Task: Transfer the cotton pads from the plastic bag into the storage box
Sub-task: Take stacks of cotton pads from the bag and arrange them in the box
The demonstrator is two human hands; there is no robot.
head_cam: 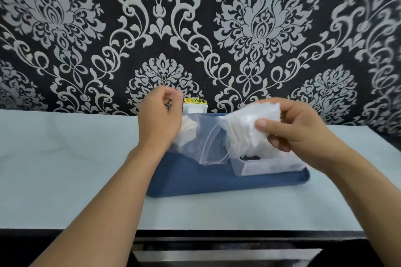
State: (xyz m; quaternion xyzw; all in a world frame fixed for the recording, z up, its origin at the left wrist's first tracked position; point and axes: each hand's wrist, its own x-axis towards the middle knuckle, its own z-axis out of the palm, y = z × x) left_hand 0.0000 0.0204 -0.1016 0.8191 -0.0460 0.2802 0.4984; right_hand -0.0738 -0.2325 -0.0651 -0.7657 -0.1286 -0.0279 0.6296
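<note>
**Pads coming out over the box**

Take the blue tray (195, 182) on the pale table (65, 158) as the landmark. The clear storage box (267, 166) sits on the tray's right half, its front wall facing the camera. Above the box, the right hand (299, 128) holds a fanned stack of white cotton pads (249, 128); thumb and fingers are curled round the stack's right end, so this grip is closed on the pads. The lower edges of the pads hang just above the box opening, possibly touching it; that cannot be told.

The plastic bag (204, 145) trails over the tray's middle, its open mouth sagging toward the box. The left hand (160, 112) is raised above the tray's left rear with its fingers curled. It seems to pinch the bag's far end, but the contact is blurred, so whether that grip holds anything cannot be told. A few pads appear to lie inside the bag beside the left wrist.

The step in hand looks like pulling the stack free and lowering it into the box. To do it well, squeeze the fan back into a tidy block first, since loose pads may slip sideways onto the tray. Keep the bag mouth away from the box opening, then lower the stack straight in.
</note>
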